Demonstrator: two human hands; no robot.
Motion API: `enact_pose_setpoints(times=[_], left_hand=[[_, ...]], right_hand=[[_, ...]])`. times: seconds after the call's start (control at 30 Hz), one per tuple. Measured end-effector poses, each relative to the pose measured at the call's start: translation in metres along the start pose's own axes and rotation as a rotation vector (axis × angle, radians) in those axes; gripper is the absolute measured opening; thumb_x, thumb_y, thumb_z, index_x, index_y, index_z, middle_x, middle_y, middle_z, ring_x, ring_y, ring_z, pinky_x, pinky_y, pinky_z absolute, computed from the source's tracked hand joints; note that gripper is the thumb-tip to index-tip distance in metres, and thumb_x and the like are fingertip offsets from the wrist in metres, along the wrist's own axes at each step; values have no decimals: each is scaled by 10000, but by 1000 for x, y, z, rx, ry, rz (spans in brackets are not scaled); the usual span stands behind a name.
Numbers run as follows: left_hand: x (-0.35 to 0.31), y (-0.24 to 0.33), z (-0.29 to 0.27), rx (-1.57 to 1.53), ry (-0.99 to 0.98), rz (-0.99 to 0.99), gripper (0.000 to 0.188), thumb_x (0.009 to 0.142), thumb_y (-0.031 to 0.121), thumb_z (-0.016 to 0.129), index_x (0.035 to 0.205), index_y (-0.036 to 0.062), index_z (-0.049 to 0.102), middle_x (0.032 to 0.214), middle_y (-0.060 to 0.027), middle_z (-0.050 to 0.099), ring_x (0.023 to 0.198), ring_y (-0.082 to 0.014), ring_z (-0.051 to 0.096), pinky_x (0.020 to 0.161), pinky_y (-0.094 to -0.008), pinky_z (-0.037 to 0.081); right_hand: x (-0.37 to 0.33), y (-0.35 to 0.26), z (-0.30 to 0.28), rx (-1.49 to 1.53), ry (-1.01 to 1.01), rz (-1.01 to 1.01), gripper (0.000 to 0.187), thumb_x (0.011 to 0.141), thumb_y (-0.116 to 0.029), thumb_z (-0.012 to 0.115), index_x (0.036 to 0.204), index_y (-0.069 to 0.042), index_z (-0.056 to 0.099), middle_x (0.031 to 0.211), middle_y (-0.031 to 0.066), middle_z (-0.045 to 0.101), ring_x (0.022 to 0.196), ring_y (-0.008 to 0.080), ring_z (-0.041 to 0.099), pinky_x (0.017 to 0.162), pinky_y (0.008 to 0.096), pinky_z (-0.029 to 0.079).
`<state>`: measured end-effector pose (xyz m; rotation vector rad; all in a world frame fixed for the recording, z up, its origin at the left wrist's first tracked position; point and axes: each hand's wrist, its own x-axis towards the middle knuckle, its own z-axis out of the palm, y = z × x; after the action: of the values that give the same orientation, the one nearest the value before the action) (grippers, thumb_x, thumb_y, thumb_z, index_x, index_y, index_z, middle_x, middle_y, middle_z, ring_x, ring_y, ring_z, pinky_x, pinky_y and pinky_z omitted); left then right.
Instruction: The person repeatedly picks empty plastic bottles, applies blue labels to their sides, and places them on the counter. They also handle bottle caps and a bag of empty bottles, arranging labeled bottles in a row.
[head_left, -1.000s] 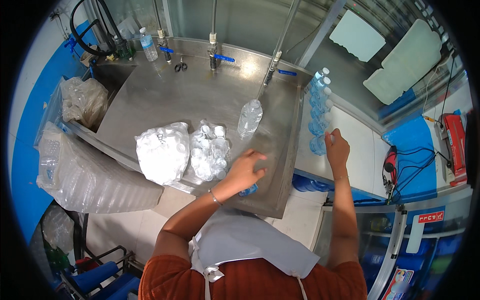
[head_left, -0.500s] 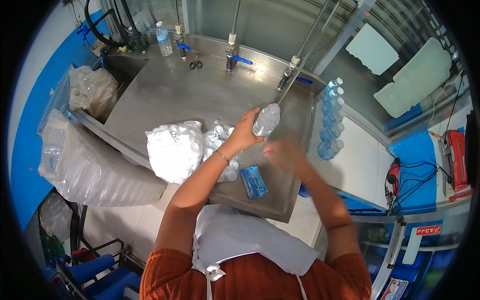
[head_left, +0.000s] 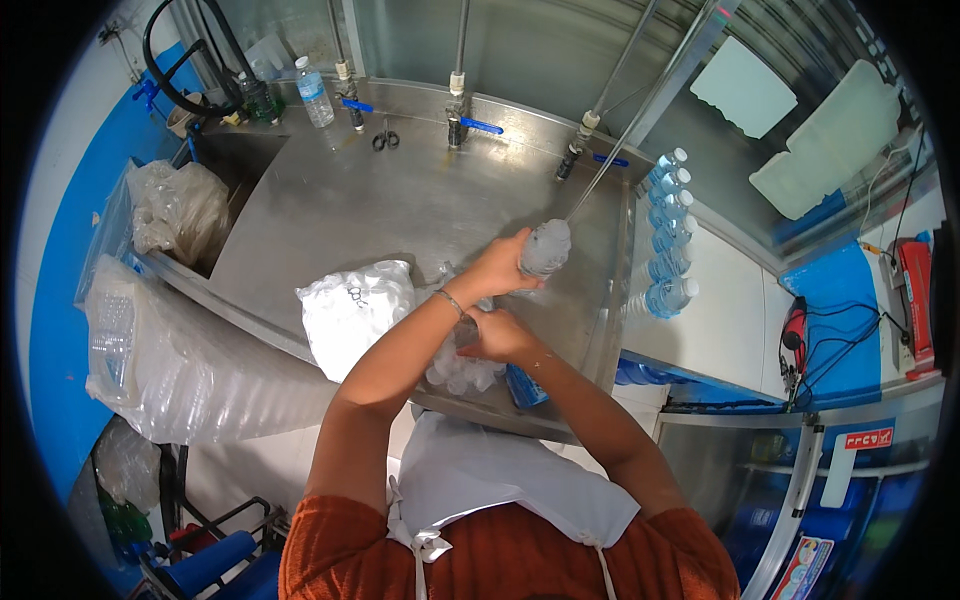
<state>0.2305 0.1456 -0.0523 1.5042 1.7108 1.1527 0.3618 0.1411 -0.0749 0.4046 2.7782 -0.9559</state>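
Observation:
My left hand (head_left: pixel 506 262) is wrapped around a clear plastic bottle (head_left: pixel 546 246), held tilted above the steel counter. A thin shiny streak runs down to the bottle from beside the right-hand tap (head_left: pixel 572 155); I cannot tell whether it is water. Below my left forearm, my right hand (head_left: pixel 497 337) reaches into a clear bag of white bottle caps (head_left: pixel 462 374). Its fingertips are hidden by the bag and forearm. Against that bag leans a fuller white bag (head_left: pixel 355 318). A blue packet (head_left: pixel 525 388) lies partly covered by my right forearm.
Several filled bottles (head_left: pixel 668 232) line a white ledge at the right. Two more blue-handled taps (head_left: pixel 455 130), scissors (head_left: pixel 385 136) and a labelled bottle (head_left: pixel 313 92) are along the back. Left are a sink holding crumpled plastic (head_left: pixel 180 210) and a large bag of bottles (head_left: pixel 190 355).
My right hand has moved left and down from beside the bottle into the bag of caps. My left hand still holds the bottle, shifted slightly right in the picture. The blue packet is now partly covered.

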Motion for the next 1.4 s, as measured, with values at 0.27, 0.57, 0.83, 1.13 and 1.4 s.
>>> enact_pose_setpoints(times=[0.27,0.57,0.83,1.13,1.4], left_hand=[[5,14,-12,144,-56,-90,864,603,251,885,1298,-45,466,1107,-266,660,1078,-407,629,929,-424,491],[10,31,-17,202,-3,-35,939,605,254,877,1355,-90,428,1118,-303,640,1083,-429,617,929,-439,489],[1,41,-34,174,0,-18,825,594,202,858,1297,-33,495,1027,-275,674,1012,-440,636,867,-450,514],[-5,35,-41,238,65,-62,781,597,176,858,1272,-9,512,1024,-265,678,999,-437,642,859,-444,519],[-9,-21,-33,-3,390,-72,688,651,141,848,1236,29,505,1022,-212,685,995,-405,653,850,-436,516]], right_hand=[[-8,6,1,-182,94,-154,454,789,-267,732,1140,-5,613,910,231,689,887,407,675,830,487,525],[33,3,51,115,692,-169,110,778,-86,667,842,-20,607,771,186,658,727,383,657,686,460,527],[7,11,38,555,380,103,191,762,-23,671,932,-36,585,693,75,597,643,206,633,613,359,506],[-1,41,12,1184,74,117,176,867,-26,659,1030,-31,594,844,33,573,717,114,622,622,270,539],[-4,32,1,205,309,-27,234,780,-16,682,997,-41,599,961,147,585,826,290,641,731,404,530]])
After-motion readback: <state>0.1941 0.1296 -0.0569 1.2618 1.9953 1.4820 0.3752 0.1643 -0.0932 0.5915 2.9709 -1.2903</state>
